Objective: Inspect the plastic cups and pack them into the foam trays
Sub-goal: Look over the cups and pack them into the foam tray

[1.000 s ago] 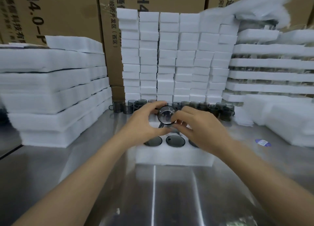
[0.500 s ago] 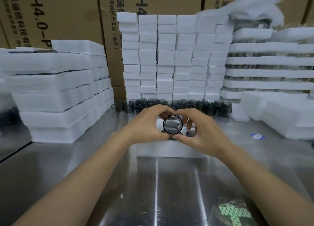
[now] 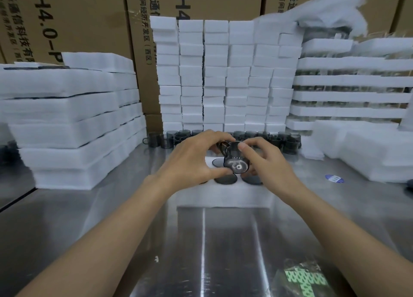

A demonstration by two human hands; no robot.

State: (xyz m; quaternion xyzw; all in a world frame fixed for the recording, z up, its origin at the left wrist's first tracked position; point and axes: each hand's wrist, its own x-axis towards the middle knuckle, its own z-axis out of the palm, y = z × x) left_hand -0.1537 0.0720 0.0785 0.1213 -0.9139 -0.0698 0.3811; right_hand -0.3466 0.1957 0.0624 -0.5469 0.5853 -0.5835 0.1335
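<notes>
- Your left hand (image 3: 192,160) and right hand (image 3: 270,165) both pinch one smoky, see-through plastic cup (image 3: 234,160), with its round bottom tipped toward you.
- You've got it just above the white foam tray (image 3: 223,196). Dark round discs show in the tray's holes.
- More cups (image 3: 268,138) line up behind, at the foot of the blocky foam wall (image 3: 225,77).
- The shiny steel table (image 3: 201,241) lies open in front of the tray, and foam stacks (image 3: 67,122) crowd the left edge.
</notes>
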